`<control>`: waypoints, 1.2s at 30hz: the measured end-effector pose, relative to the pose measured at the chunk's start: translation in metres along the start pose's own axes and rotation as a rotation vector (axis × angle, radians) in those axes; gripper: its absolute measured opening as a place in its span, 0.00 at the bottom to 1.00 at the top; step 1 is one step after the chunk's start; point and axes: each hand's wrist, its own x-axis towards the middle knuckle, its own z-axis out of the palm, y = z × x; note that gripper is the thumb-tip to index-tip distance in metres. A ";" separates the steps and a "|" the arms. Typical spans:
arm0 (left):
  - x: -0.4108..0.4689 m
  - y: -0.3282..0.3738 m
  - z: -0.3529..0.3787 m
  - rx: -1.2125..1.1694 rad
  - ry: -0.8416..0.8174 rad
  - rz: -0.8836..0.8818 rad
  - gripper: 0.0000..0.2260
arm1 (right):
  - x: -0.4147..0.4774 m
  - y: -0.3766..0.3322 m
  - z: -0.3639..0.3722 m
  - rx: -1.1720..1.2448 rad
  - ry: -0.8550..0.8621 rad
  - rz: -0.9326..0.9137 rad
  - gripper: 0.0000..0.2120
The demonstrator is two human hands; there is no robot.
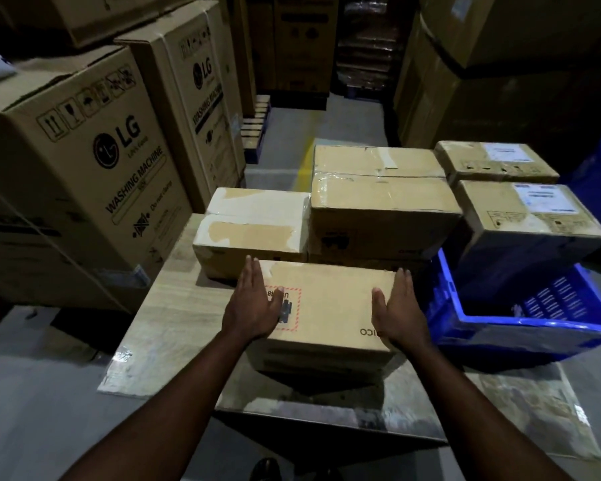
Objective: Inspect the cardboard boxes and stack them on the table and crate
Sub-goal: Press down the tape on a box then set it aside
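Fingers (pixel 252 277) straight, together — left hand (pixel 254 307) and right hand (pixel 401 308) flat on the box (pixel 330 307), long axis left-to-right, print inverted.

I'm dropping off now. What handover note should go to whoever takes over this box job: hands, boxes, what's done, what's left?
Left hand: flat against the left edge of the near cardboard box, fingers straight, thumb on top.
Right hand: the same on the right edge.
The near box is at the front of the table; I cannot tell whether it is resting or lifted.
Done: low taped box and taller box stack are at the back of the table; a labelled box sits on the blue crate.
Left: probably to check the near box and stack it.
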 end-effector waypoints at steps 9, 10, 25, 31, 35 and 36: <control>0.005 -0.001 0.002 -0.154 0.104 -0.193 0.18 | 0.005 0.006 -0.001 0.186 -0.039 0.230 0.29; 0.006 -0.002 0.002 -0.157 0.098 -0.190 0.18 | 0.006 0.006 -0.002 0.189 -0.043 0.223 0.29; -0.062 -0.033 -0.011 -0.434 0.245 0.006 0.13 | -0.078 0.012 -0.020 0.280 0.064 0.104 0.25; -0.101 -0.064 -0.005 -0.413 0.203 0.065 0.15 | -0.129 0.021 0.006 0.250 0.101 0.164 0.22; -0.125 -0.088 0.012 -0.370 0.137 0.011 0.17 | -0.151 0.023 0.018 0.211 0.070 0.200 0.21; -0.131 -0.092 0.016 -0.373 0.125 0.004 0.17 | -0.155 0.024 0.020 0.193 0.049 0.208 0.21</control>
